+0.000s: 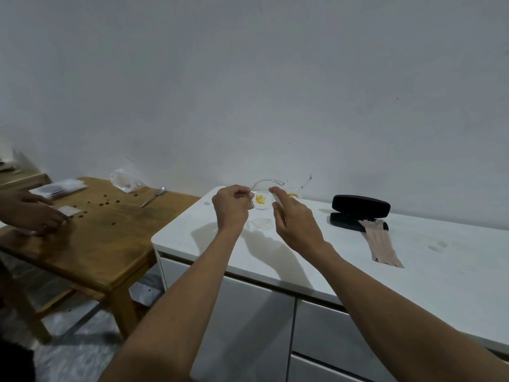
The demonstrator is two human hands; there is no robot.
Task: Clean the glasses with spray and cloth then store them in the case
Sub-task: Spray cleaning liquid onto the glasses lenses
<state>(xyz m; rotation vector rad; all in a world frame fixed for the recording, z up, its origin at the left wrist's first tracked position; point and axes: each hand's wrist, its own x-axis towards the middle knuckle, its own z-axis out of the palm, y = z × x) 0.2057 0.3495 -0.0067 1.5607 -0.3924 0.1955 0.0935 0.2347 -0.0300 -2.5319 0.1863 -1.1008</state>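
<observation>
My left hand (231, 206) pinches the clear-framed glasses (265, 183) above the white counter, and one transparent temple arcs from it toward my right hand. A lens (261, 203) hangs between my hands. My right hand (293, 219) grips what looks like a small white spray bottle (277, 204), index finger on its top, right beside the lens. The black glasses case (360, 206) lies open at the back of the counter, to the right. A beige cloth (382, 245) lies flat, one end on the case's lower half.
The white counter (344, 260) has cabinet doors below and a wall behind. Small yellow items (292, 194) sit by the wall behind my hands. On the wooden table (104, 238) at left, another person's hands (35, 213) rest near packets, a spoon and a plastic bag.
</observation>
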